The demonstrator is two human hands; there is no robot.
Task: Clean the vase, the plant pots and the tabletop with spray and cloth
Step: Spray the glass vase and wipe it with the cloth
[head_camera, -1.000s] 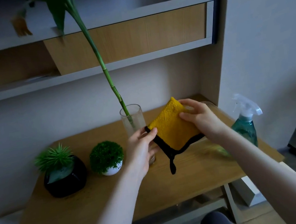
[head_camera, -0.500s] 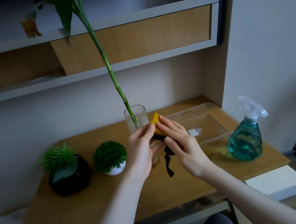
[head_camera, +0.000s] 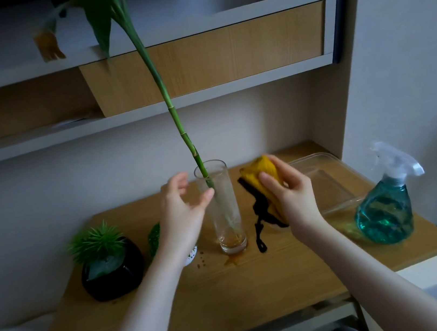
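A tall clear glass vase [head_camera: 226,215] with a long green stem [head_camera: 173,115] stands mid-table on the wooden tabletop [head_camera: 257,281], a brown puddle at its base. My left hand [head_camera: 182,213] hovers open just left of the vase, thumb near the glass. My right hand [head_camera: 291,197] grips a bunched yellow cloth [head_camera: 263,175] with black trim, just right of the vase. A black pot [head_camera: 114,271] with a spiky green plant sits at the left. A small white pot [head_camera: 191,256] with a round green plant is mostly hidden behind my left wrist.
A teal spray bottle [head_camera: 385,208] stands at the table's right edge. A clear plastic tray [head_camera: 327,177] lies behind it at the back right. Brown droplets [head_camera: 202,261] dot the wood near the white pot. Shelves hang above the table; a wall closes off the right.
The cloth was spread between both hands, then bunched into my right hand. My left hand let go and opened beside the vase. The view shifted left, showing the whole vase.
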